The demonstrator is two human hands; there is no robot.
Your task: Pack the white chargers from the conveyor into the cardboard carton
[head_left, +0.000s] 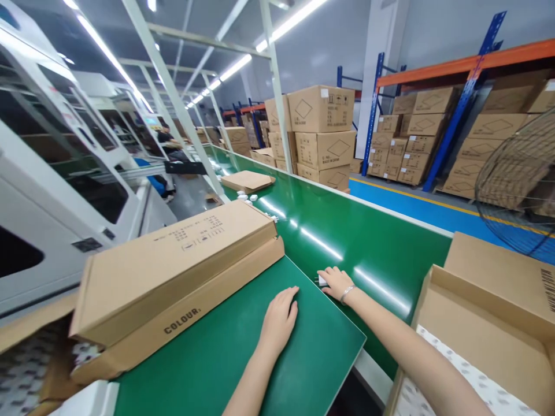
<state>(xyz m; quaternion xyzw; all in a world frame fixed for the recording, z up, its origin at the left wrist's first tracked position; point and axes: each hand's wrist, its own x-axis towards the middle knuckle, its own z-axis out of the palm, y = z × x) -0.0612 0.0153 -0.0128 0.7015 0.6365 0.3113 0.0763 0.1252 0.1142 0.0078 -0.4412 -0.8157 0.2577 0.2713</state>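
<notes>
Within right grip, white plug

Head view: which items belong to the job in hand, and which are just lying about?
Likely in the job:
- right hand, holding a small white plug
- left hand, over the green tabletop
- green belt
- open carton at right

Apparently just around:
- wire fan
- stacked cartons beyond the belt
- blue-and-orange rack

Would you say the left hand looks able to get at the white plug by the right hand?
Probably yes: nothing stands between the left hand and the white plug, though the right hand partly covers it.
</notes>
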